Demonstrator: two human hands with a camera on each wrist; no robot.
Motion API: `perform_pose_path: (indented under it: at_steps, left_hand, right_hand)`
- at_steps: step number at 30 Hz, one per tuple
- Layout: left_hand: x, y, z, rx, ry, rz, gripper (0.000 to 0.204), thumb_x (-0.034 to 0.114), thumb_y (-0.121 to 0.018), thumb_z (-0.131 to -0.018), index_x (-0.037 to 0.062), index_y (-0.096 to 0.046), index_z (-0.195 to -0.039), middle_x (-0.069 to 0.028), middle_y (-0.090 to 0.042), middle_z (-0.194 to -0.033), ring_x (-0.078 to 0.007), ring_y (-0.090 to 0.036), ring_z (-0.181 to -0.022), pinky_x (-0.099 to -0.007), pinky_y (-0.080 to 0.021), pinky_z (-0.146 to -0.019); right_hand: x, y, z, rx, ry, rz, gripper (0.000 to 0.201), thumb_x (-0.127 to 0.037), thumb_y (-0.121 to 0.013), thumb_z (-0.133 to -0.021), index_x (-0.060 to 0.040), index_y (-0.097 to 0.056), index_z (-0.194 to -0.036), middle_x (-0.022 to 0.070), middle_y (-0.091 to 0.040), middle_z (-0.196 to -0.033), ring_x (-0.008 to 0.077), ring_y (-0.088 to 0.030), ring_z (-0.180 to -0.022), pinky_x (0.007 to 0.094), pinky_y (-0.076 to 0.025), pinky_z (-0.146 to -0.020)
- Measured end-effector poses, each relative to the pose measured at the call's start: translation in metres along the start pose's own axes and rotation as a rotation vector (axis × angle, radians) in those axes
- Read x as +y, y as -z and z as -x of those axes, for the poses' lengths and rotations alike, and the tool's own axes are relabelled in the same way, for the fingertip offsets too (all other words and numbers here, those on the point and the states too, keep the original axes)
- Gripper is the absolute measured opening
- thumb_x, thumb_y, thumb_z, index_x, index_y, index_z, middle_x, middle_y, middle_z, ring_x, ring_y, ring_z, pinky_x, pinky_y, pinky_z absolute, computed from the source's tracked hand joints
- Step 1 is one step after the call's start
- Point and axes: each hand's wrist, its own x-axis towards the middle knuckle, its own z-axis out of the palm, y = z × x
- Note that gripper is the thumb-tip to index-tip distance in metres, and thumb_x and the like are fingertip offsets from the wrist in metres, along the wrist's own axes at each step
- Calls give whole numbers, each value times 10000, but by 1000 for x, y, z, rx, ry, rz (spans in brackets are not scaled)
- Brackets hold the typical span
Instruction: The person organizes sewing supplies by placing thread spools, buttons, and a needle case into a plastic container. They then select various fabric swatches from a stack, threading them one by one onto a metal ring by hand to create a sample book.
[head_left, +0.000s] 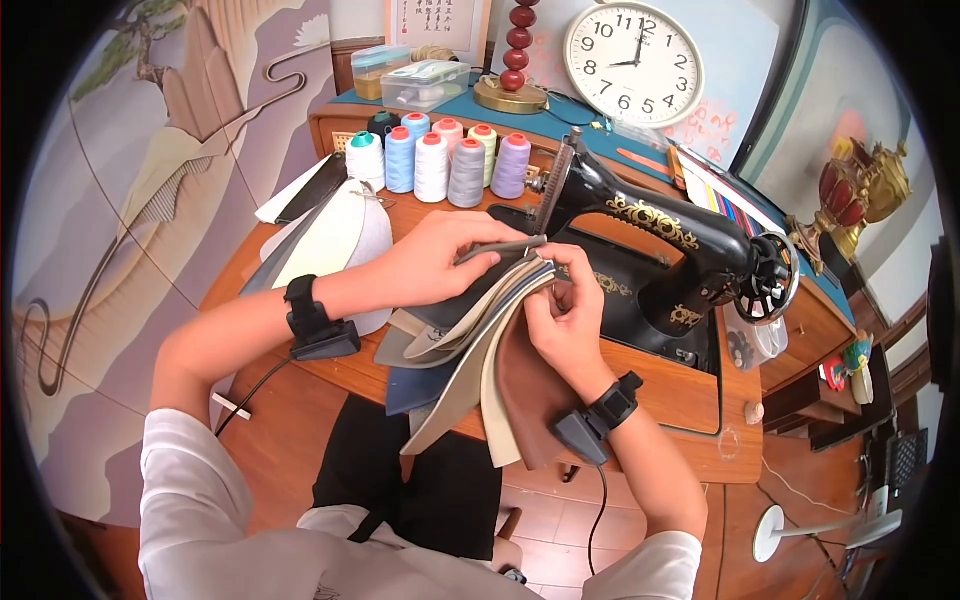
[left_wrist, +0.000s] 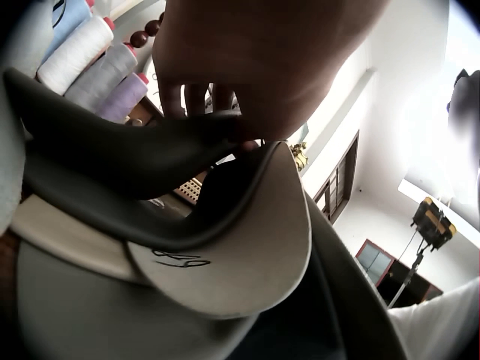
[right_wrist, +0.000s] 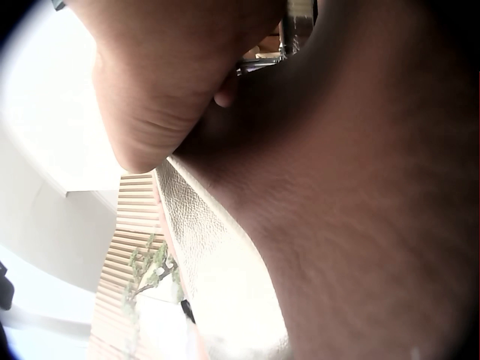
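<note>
In the head view, my left hand (head_left: 440,262) pinches a dark grey leather-like piece (head_left: 500,248) at the top of a fanned stack of swatches. My right hand (head_left: 568,310) grips the stack's gathered end, fingers bent around it. Brown (head_left: 537,400), cream (head_left: 497,415), beige-grey (head_left: 445,415) and navy (head_left: 403,390) swatches hang down from there over the table's front edge. The left wrist view shows dark swatches (left_wrist: 127,150) curving under the fingers, above a beige one (left_wrist: 247,277) with black handwriting. Grained brown (right_wrist: 360,247) and cream (right_wrist: 217,270) swatches fill much of the right wrist view.
A black sewing machine (head_left: 640,215) stands just beyond the right hand. Several thread cones (head_left: 431,165) are grouped behind the left hand. More swatches (head_left: 325,245) lie at the table's left. Farther back are plastic boxes (head_left: 425,88), a lamp base (head_left: 510,97) and a clock (head_left: 634,62).
</note>
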Motion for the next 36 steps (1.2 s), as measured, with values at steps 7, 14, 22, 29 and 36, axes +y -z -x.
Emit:
perform_pose_path:
  at_steps: [7,14,22,29,36]
  left_hand:
    - [18,4,24,-156,92,-118,573,93,-674,-846,77,-543,-1404,-176,-680,-1083,-356,-668,-944,-397,-537,-816]
    - [-12,8,44,-243,-12,-398,292,183,-680,-854,31,-618,-1096,-139,-597,-903,-320,-632,-887,-421,-520,-765]
    - [-5,18,32,-208,123,-638,258,127,-698,-811,57,-548,-1009,-107,-594,-917,-340,-628,-900,-460,-510,-706]
    - [-18,33,1,198,-105,-932,421,14,-717,-700,77,-525,-1070,-98,-586,-920,-328,-621,-886,-440,-519,-688]
    - [-21,28,20,-504,162,-776,425,97,-700,-794,53,-595,-1203,-99,-651,-1068,-329,-642,-1030,-453,-548,-787]
  right_hand:
    - [-18,-7,-2,104,-41,-107,355,103,-541,-804,-3,-573,-1141,74,-648,-1123,11,-529,-631,186,-395,-507]
    - [-2,3,-2,-61,-25,59,355,89,-523,-830,-4,-550,-1171,43,-679,-952,-22,-496,-594,175,-377,-492]
    - [-13,0,0,-1,8,-33,280,110,-539,-826,-12,-512,-1078,32,-637,-953,-22,-502,-620,162,-358,-497]
    - [-14,0,1,30,112,-19,265,122,-535,-815,-2,-506,-1047,91,-612,-1073,-4,-514,-648,167,-351,-489]
    - [-13,0,0,31,106,-32,258,122,-532,-812,0,-521,-1039,70,-625,-1026,-16,-498,-630,168,-326,-466]
